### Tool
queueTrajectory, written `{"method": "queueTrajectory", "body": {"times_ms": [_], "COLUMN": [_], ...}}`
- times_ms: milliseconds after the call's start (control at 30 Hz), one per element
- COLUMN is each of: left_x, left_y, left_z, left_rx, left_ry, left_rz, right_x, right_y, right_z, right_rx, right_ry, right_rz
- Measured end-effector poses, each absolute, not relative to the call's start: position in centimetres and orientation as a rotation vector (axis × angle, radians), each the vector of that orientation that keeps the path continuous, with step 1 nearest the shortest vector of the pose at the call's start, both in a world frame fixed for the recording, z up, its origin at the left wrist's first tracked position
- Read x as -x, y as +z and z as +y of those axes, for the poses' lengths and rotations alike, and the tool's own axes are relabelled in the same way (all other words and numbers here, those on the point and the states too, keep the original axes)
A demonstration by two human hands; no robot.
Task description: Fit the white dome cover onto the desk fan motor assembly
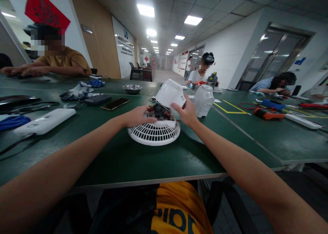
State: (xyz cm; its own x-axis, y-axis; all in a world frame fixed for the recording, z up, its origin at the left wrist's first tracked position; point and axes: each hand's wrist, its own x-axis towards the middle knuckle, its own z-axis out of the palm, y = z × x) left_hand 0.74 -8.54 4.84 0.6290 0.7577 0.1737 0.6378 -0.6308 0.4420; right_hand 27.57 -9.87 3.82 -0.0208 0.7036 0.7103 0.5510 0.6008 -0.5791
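A white round fan grille (153, 135) lies flat on the green table in front of me. On top of it sits an exposed fan motor (163, 111) with dark parts and red wires. My left hand (139, 116) grips the motor's left side, fingers behind and thumb in front. Tilted above the motor is a white vented motor cover (169, 93), its lower right edge pinched in my right hand (188, 112). Whether cover and motor touch at the back I cannot tell. Just right of that hand, a second white vented plastic housing (203, 102) stands upright.
Left of me lie a phone (115, 104), a metal bowl (132, 88), gloves (77, 91) and a white power strip (46, 121). An orange multimeter (269, 115) and another white strip (303, 121) are at right. Several people sit around the tables.
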Motion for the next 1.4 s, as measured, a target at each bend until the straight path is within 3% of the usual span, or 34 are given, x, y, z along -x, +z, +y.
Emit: {"method": "queueTrajectory", "body": {"times_ms": [667,933,1400], "left_x": [-0.82,-0.79,-1.01], "left_y": [5.12,5.00,4.68], "left_z": [-8.89,-8.59,-8.79], "left_rx": [-2.503,-2.527,-2.420], "left_ry": [0.491,0.472,0.533], "left_rz": [1.040,1.063,0.984], "right_x": [-27.79,-27.42,-27.70], "right_y": [3.55,3.39,3.50], "right_z": [-9.56,-10.05,-9.73], "right_rx": [1.088,1.096,0.916], "right_ry": [0.342,0.267,0.460], "right_rz": [-1.993,-1.948,-1.944]}}
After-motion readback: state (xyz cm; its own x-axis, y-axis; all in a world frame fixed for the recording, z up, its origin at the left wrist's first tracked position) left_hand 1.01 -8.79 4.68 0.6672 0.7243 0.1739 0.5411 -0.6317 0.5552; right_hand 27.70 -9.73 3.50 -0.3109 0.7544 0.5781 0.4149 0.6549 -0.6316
